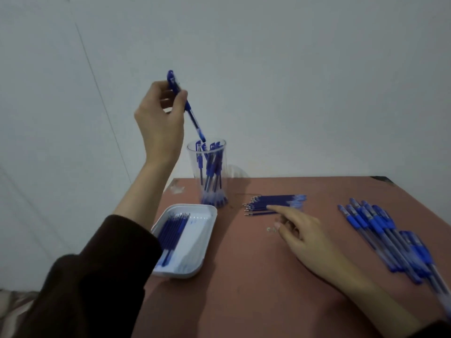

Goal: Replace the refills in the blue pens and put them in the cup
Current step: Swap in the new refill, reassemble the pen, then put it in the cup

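Reddish-brown table (244,276) carries all items; positions given relative to the clear plastic cup (208,172). White tray (206,230), just left-front of cup, holds blue refills (170,236). Pile of blue pens (390,237) lies well right of cup. Left hand (159,120), above cup, fingers pinching one blue pen (188,111), tip just over rim. Right hand (301,231), fingers spread loosely, index on row of refills (273,203) just right of cup. Cup holds several pens upright.
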Available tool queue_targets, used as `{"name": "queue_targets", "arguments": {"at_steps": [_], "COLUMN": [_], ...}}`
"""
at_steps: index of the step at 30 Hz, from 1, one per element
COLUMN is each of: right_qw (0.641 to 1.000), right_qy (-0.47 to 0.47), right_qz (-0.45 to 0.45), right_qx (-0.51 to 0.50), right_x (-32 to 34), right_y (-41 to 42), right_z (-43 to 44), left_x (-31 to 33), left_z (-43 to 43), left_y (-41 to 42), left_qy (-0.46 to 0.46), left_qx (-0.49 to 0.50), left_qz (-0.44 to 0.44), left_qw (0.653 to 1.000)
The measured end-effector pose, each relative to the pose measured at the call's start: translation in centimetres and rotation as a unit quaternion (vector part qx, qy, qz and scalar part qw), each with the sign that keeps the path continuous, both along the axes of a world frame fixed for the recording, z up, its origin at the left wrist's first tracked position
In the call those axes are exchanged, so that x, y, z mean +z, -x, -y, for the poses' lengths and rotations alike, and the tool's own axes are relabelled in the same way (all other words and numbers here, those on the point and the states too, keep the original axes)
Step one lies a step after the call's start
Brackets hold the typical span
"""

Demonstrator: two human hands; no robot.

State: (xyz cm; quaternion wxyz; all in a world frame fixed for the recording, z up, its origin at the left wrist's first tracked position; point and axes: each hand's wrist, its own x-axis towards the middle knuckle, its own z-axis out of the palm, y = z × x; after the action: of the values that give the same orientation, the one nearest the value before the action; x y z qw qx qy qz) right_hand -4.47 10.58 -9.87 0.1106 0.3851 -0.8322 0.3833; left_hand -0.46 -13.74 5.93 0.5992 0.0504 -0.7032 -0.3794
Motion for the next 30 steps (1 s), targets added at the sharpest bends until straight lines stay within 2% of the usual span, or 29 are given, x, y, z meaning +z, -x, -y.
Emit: {"name": "queue_targets", "arguments": {"at_steps": [3, 7, 12, 19, 23, 27, 30], "right_qw": [1.000, 1.000, 1.000, 1.000, 1.000, 1.000, 0.999], "right_qy": [-0.001, 0.000, 0.003, -0.001, -0.006, 0.002, 0.012], "right_qz": [0.000, 0.002, 0.002, -0.008, 0.000, -0.004, -0.021], "right_qx": [0.003, -0.002, 0.005, 0.006, -0.001, -0.009, -0.041], "right_x": [-0.1, -0.4, -0.6, -0.7, -0.9, -0.5, -0.2], "right_y": [0.0, 0.3, 0.5, 0.8, 1.0, 0.8, 0.9], "right_z": [0.0, 0.0, 0.0, 0.1, 0.1, 0.0, -0.4], "left_x": [0.4, -0.8, -2.8, -2.7, -3.1, -3.8, -5.9], "left_z": [0.7, 0.7, 1.1, 0.6, 0.4, -1.3, -5.3], "left_y": [1.0, 2.4, 3.5, 3.4, 3.2, 2.6, 1.7], "left_qy": [0.055, 0.101, 0.139, 0.195, 0.160, 0.172, 0.174], "left_qx": [0.023, 0.030, 0.052, 0.116, 0.090, 0.091, 0.024], "left_qz": [0.039, 0.157, 0.311, 0.414, 0.401, 0.291, 0.232], "left_qw": [0.997, 0.982, 0.939, 0.882, 0.898, 0.937, 0.957]}}
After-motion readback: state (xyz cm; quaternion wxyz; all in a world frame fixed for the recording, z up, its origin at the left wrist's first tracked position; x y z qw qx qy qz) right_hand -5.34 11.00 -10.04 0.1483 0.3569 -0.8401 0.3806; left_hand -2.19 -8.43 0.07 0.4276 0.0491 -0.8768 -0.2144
